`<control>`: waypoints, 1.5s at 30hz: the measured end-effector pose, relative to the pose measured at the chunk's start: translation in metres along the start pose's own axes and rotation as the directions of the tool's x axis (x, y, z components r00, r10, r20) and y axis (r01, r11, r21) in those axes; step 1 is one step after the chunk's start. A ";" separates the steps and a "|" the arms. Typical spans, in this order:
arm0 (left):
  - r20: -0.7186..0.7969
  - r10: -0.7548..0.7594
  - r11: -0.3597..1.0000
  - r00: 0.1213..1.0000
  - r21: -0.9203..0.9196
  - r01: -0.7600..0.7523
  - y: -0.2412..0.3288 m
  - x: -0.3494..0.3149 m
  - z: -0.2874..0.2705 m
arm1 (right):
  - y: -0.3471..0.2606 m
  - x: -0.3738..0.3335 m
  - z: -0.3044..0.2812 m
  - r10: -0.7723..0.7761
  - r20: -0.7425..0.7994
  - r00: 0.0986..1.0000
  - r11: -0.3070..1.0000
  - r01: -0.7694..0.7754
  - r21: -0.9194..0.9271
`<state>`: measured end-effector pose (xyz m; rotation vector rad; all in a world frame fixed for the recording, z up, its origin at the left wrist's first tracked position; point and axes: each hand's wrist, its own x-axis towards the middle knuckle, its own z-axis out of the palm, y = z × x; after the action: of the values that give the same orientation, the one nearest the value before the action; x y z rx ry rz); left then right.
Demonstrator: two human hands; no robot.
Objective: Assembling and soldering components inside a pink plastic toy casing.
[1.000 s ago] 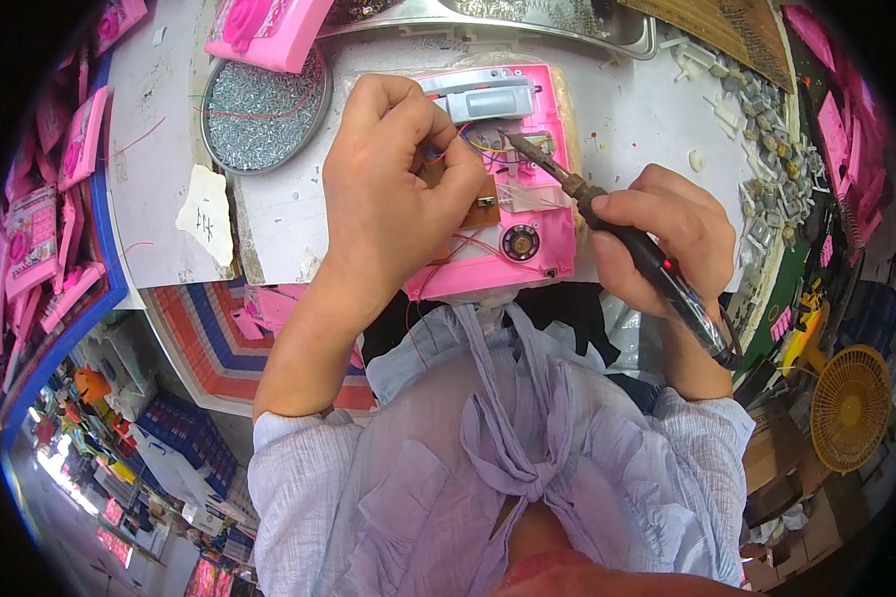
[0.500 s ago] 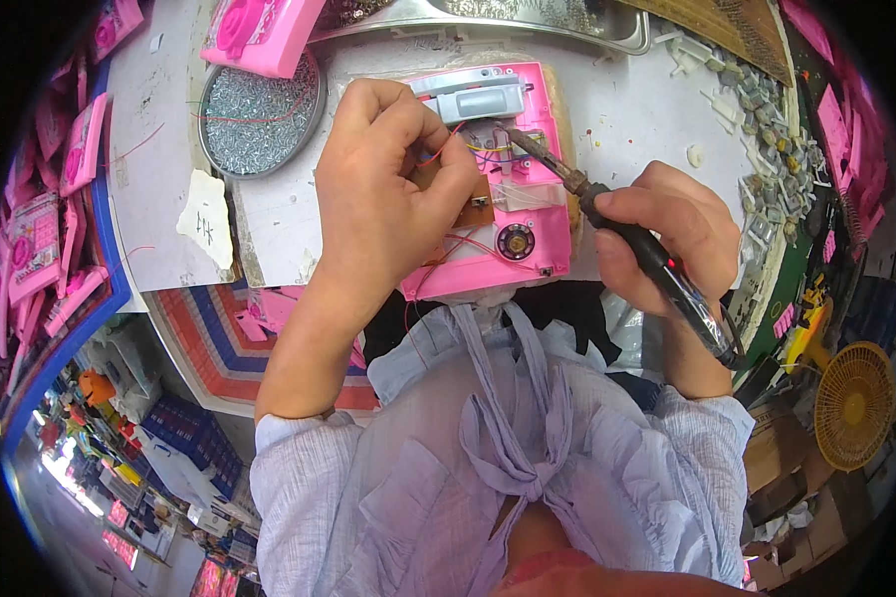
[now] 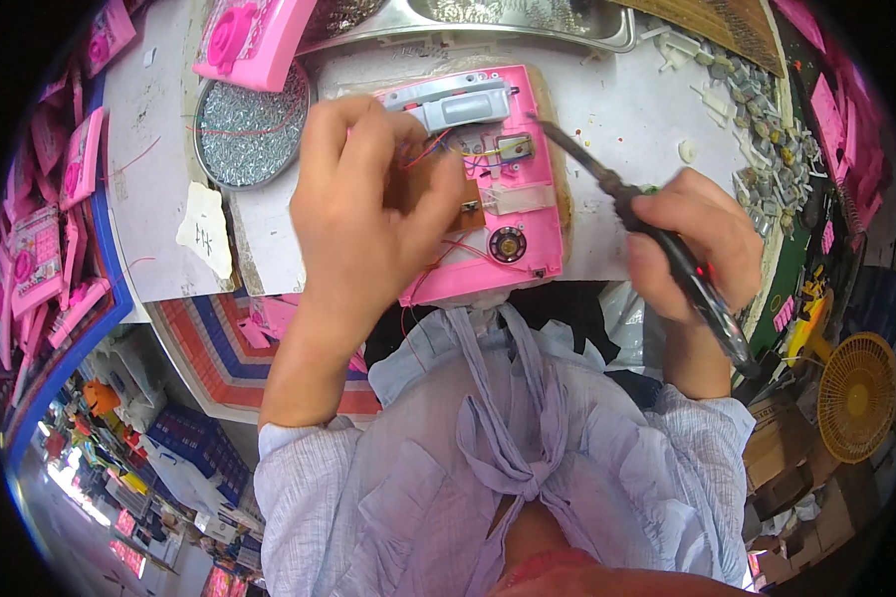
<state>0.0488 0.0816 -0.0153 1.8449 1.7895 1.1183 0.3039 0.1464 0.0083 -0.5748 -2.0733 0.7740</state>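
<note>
1. Beneath the curled fingers of the left hand [image 3: 353, 204], an open pink casing [image 3: 545, 234] is partly covered, with its brown circuit board [image 3: 431, 187] below the palm side. Thumb and forefinger are held slightly apart; whether a wire is pinched between them cannot be told.
2. Just right of those fingertips, coloured wires [image 3: 483, 156] are strung towards a small metal part [image 3: 515, 148]. Below the thumb, to its right, a round speaker [image 3: 507, 244] is seated, with red wires led off leftward.
3. Within the fingers of the right hand [image 3: 702, 244], a soldering iron [image 3: 667, 239] is gripped by its black handle. Its tip is held at the casing's right edge; contact there is unclear.
4. By judgement, the main parts are already fitted; some wire joining by the left fingers seems to be left, and the casing is not yet closed.
5. Above the left fingertips, a grey handle [image 3: 458, 104] is set along the casing's far edge.
6. Between casing and loose parts [image 3: 767, 164], bare table [image 3: 627, 99] is left ahead of the right fingers. Leftward, room is narrowed by a screw dish [image 3: 239, 187]; farther ahead, it is bounded by a metal tray [image 3: 629, 30].
</note>
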 end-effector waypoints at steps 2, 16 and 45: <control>0.105 0.005 0.999 0.994 -0.044 0.000 0.018 -0.011 -0.009 | -0.001 -0.007 -0.011 0.042 -0.043 0.998 0.999 -0.042 0.009; 0.297 -0.173 0.903 0.939 -0.334 0.271 0.009 -0.006 0.014 | -0.006 -0.037 0.013 0.402 -0.187 0.896 0.906 -0.359 0.225; 0.427 0.199 0.979 0.882 -0.136 -0.155 0.003 -0.008 0.001 | -0.016 -0.042 -0.009 0.376 0.183 0.909 0.883 -0.411 0.227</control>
<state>0.0531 0.0736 -0.0162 2.0331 1.3094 0.7462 0.3320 0.1112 0.0012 -0.8278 -1.9505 1.3342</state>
